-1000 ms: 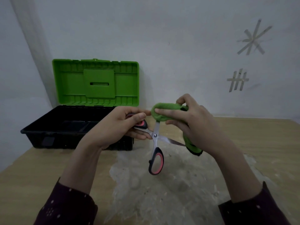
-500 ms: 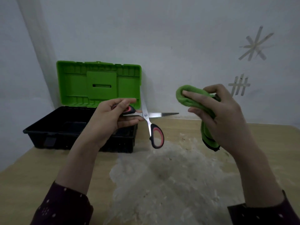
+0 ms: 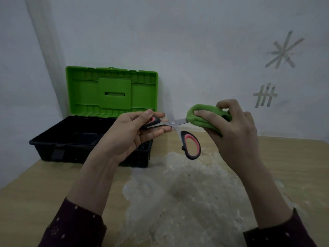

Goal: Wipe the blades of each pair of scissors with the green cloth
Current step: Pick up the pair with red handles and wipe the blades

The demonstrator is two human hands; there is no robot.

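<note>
Grip, left hand [image 3: 131,134]: thumb and fingers pinch one black-and-pink handle of the scissors [image 3: 173,123], holding them in the air above the surface.
Grip, right hand [image 3: 235,132]: fingers and thumb curl round the bunched green cloth [image 3: 201,118], pressing it closed over the far end of one blade.
Scissors: held with blades spread apart; one blade runs level to the right into the cloth, the other points up and left, just past the left fingertips. The free handle hangs down between the two hands.
Green cloth: folded thick, raised at chest height to the right of the pivot, touching the blade.
Surface [image 3: 44,184]: pale wood, with a rough white patch [image 3: 178,193] under the hands.
Toolbox [image 3: 89,138]: black tray at the back left, behind the left hand, its green lid [image 3: 112,91] standing open against the wall.
Wall [image 3: 195,59]: pale, with tape marks [image 3: 283,50] stuck at the upper right.
Sleeves [image 3: 74,227]: dark, with small light dots.
</note>
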